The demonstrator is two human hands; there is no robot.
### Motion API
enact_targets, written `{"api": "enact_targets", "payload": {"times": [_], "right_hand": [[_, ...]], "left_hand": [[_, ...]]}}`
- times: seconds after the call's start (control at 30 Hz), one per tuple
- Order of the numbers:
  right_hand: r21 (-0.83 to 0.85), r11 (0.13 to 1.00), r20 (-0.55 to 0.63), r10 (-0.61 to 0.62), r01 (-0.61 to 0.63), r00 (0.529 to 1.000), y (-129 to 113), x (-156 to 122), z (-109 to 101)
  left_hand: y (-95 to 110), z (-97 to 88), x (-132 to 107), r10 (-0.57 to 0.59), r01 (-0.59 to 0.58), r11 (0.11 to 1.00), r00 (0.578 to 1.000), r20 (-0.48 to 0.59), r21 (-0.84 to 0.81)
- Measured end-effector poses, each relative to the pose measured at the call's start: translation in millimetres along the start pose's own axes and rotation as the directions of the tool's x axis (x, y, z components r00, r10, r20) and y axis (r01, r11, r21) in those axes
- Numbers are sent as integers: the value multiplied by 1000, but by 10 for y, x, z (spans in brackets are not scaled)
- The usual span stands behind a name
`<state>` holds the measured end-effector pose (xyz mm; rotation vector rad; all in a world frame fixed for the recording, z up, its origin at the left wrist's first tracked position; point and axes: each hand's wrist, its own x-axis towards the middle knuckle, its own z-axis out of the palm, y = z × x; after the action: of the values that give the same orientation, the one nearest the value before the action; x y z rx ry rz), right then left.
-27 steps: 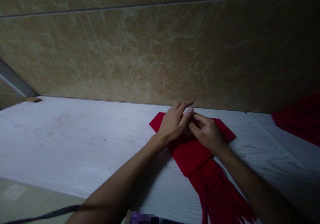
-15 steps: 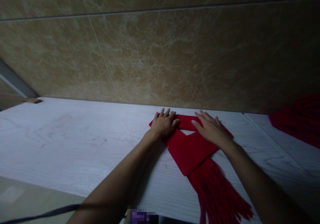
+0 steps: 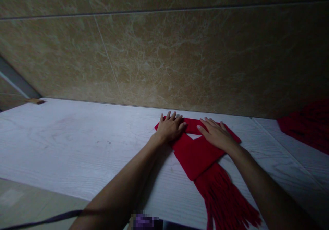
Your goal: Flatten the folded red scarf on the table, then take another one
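Observation:
A red fringed scarf (image 3: 197,158) lies folded into a loop on the white wood-grain table, its two ends crossing and its tassels spreading toward the front edge. A small gap of table shows inside the loop. My left hand (image 3: 170,127) rests flat on the loop's left corner with fingers spread. On the right part of the loop lies my right hand (image 3: 214,132), palm down, fingers stretched out and thumb apart. Both hands press on the cloth without gripping it and cover parts of the folds.
Another heap of red cloth (image 3: 307,127) sits at the far right against the tiled wall (image 3: 159,62). The white table (image 3: 64,141) runs along the wall, with a small wooden piece (image 3: 36,101) at its far left corner. A dark strap (image 3: 51,219) crosses the lower left.
Almost nothing differs. My right hand's fingers have drawn slightly closer together on the scarf, and the view has shifted a little.

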<state>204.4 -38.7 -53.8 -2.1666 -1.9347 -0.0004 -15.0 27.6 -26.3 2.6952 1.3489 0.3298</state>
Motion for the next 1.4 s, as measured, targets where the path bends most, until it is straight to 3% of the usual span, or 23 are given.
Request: {"api": "enact_targets", "payload": {"times": [0.1, 0.2, 0.37, 0.87, 1.4], "right_hand": [[-12, 1000, -27, 15, -15, 1000, 22, 11, -35], [-21, 999, -26, 41, -42, 999, 39, 18, -73], [-34, 998, 37, 46, -45, 998, 25, 11, -103], [-76, 994, 93, 80, -73, 992, -84, -12, -183], [-65, 994, 88, 93, -88, 992, -46, 4, -133]], "left_hand": [[24, -12, 11, 56, -56, 998, 997, -59, 0], [25, 5, 21, 100, -100, 995, 994, -33, -13], [7, 45, 20, 85, -84, 996, 995, 48, -10], [19, 36, 20, 75, -74, 997, 993, 93, -10], [1, 47, 26, 105, -106, 994, 992, 69, 11]]}}
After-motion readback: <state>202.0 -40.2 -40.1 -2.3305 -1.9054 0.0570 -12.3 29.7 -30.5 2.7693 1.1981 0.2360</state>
